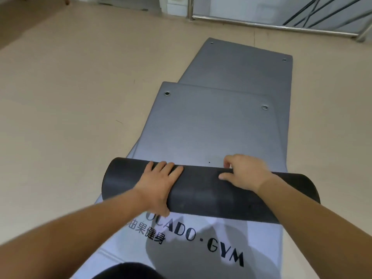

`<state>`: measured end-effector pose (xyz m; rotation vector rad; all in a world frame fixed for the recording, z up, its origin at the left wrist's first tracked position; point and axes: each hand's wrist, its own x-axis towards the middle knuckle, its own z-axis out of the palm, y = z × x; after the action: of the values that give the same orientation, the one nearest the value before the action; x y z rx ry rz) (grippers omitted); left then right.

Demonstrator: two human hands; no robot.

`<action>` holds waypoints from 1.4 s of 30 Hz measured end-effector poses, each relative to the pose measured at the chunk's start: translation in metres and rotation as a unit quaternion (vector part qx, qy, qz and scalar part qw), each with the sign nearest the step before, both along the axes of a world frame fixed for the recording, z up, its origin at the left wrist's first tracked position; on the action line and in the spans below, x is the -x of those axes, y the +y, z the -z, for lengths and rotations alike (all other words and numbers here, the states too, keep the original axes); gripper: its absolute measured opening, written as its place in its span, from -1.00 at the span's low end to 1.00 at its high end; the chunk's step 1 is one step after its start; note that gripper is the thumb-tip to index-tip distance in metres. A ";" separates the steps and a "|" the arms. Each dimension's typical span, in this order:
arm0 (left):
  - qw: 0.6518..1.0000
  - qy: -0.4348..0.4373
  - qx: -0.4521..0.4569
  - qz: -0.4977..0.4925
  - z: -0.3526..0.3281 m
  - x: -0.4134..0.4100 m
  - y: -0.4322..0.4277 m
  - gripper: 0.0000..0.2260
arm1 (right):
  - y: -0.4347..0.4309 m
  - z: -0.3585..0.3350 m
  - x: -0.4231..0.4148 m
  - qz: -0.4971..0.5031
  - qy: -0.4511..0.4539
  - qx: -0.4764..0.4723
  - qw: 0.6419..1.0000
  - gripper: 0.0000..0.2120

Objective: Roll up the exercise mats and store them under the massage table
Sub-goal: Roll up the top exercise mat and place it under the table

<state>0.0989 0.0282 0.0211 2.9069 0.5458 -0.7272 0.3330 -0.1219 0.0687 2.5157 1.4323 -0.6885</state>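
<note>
**Q:** Where is the work piece?

**A:** The top mat [207,125], grey, lies lengthwise on the floor [70,97], running away from the viewer. Its near end is wound into a dark roll [201,190] that lies crosswise. The far end is flat and shows 2 metal eyelets [167,93] near its corners.

**Q:** How do the 2 hands stand?

**A:** The left hand [159,182] presses flat on the left part of the roll. Its fingers [167,166] are straight and close together over the crest, and its thumb is at the roll's near lower edge. The right hand [247,170] grips the right part. Its fingers curl over the far side, where the roll meets the flat part, and its thumb [223,176] lies on top. Both forearms reach in from the near edge of the view.

**Q:** What lies underneath?

**A:** A paler printed mat [271,234] lies under the roll. It is bare on the near side and carries black lettering [225,248] that reads in part "GYM". A shadow [181,248] falls across it. Beyond the top mat's far end a further grey mat [241,67] shows, with 2 small eyelets. Whether it is the same sheet as the printed one cannot be told.

**Q:** And around them?

**A:** The floor is beige. A metal railing [271,27] crosses the upper right. A dark rounded shape [128,270] sits at the bottom edge.
</note>
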 end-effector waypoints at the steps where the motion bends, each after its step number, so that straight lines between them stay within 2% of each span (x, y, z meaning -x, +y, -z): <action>1: 1.000 0.006 0.022 -0.001 -0.009 -0.008 0.012 0.19 | 0.001 -0.003 0.009 -0.018 -0.005 0.007 1.000 -0.63; 2: 0.998 0.024 0.050 -0.006 -0.019 -0.018 0.022 0.15 | 0.001 -0.005 0.016 -0.026 0.006 0.019 0.999 -0.56; 3: 0.996 0.045 0.081 -0.011 -0.027 -0.027 0.032 0.10 | 0.000 -0.008 0.021 -0.033 0.016 0.042 0.998 -0.39; 5: 0.987 0.077 0.135 -0.039 -0.041 -0.044 0.045 -0.02 | -0.002 -0.012 0.030 -0.075 -0.010 0.095 0.993 0.15; 6: 0.982 0.087 0.157 -0.055 -0.045 -0.049 0.049 -0.05 | -0.005 -0.009 0.036 -0.098 -0.041 0.107 0.989 0.34; 7: 0.977 0.099 0.177 -0.068 -0.046 -0.052 0.052 -0.07 | -0.010 -0.002 0.042 -0.111 -0.072 0.106 0.985 0.43; 9: 0.964 0.130 0.215 -0.088 -0.045 -0.052 0.052 -0.15 | -0.017 0.009 0.050 -0.123 -0.108 0.079 0.983 0.38; 11: 0.944 0.168 0.264 -0.106 -0.042 -0.047 0.051 -0.24 | -0.016 0.008 0.048 -0.146 -0.087 0.061 0.984 0.12; 13: 0.912 0.211 0.323 -0.138 -0.046 -0.038 0.051 -0.30 | -0.008 -0.007 0.042 -0.156 -0.017 0.069 0.985 -0.11; 15: 0.881 0.256 0.368 -0.153 -0.053 -0.027 0.051 -0.27 | 0.001 -0.017 0.044 -0.140 0.070 0.096 0.983 -0.18; 16: 0.882 0.263 0.360 -0.153 -0.058 -0.021 0.051 -0.20 | 0.004 -0.018 0.047 -0.124 0.112 0.113 0.979 -0.19; 18: 0.928 0.212 0.271 -0.141 -0.070 -0.006 0.045 -0.03 | 0.011 -0.014 0.048 -0.090 0.169 0.142 0.971 -0.20; 20: 0.975 0.053 0.178 -0.124 -0.081 0.018 0.026 -0.04 | 0.019 -0.012 0.040 -0.051 0.221 0.159 0.961 -0.26; 21: 0.987 -0.044 0.135 -0.082 -0.081 0.031 0.011 -0.09 | 0.023 -0.013 0.033 -0.026 0.250 0.165 0.954 -0.30; 22: 0.991 -0.098 0.084 -0.034 -0.076 0.044 -0.005 -0.09 | 0.027 -0.014 0.026 -0.004 0.279 0.175 0.944 -0.34; 23: 0.994 -0.099 0.043 -0.002 -0.070 0.053 -0.019 -0.03 | 0.030 -0.014 0.022 0.012 0.304 0.185 0.934 -0.38; 26: 1.000 0.008 -0.026 0.012 -0.031 0.062 -0.043 0.22 | 0.036 -0.003 0.024 0.030 0.337 0.222 0.914 -0.40; 28: 0.998 -0.013 -0.053 0.014 -0.009 0.060 -0.042 0.26 | 0.034 0.008 0.026 0.045 0.347 0.232 0.908 -0.33; 30: 0.994 -0.078 -0.064 0.030 0.004 0.056 -0.030 0.25 | 0.029 0.016 0.023 0.070 0.354 0.206 0.909 -0.21; 31: 0.992 -0.105 -0.061 0.043 0.007 0.053 -0.022 0.23 | 0.027 0.016 0.020 0.079 0.349 0.186 0.915 -0.11; 33: 0.994 -0.086 -0.031 0.054 -0.003 0.038 -0.007 0.21 | 0.025 0.010 0.016 0.064 0.299 0.151 0.940 0.14; 34: 0.996 -0.064 -0.019 0.057 -0.011 0.026 0.002 0.21 | 0.025 0.003 0.014 0.049 0.267 0.129 0.954 0.20; 36: 0.999 -0.008 0.012 0.048 -0.029 -0.001 0.020 0.20 | 0.026 -0.013 0.011 0.015 0.221 0.083 0.972 0.15; 38: 0.997 0.042 0.053 0.028 -0.041 -0.026 0.037 0.19 | 0.027 -0.024 0.020 -0.043 0.164 0.098 0.981 0.10; 39: 0.995 0.065 0.070 0.017 -0.045 -0.035 0.043 0.19 | 0.026 -0.024 0.031 -0.070 0.114 0.119 0.984 0.14; 42: 0.988 0.106 0.110 -0.007 -0.049 -0.049 0.050 0.17 | 0.014 0.000 0.070 -0.083 -0.051 0.155 0.983 0.50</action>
<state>0.1476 0.0787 0.0701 2.6373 0.4695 -1.0313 0.2626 -0.1074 0.0689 2.1382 1.3615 -0.6815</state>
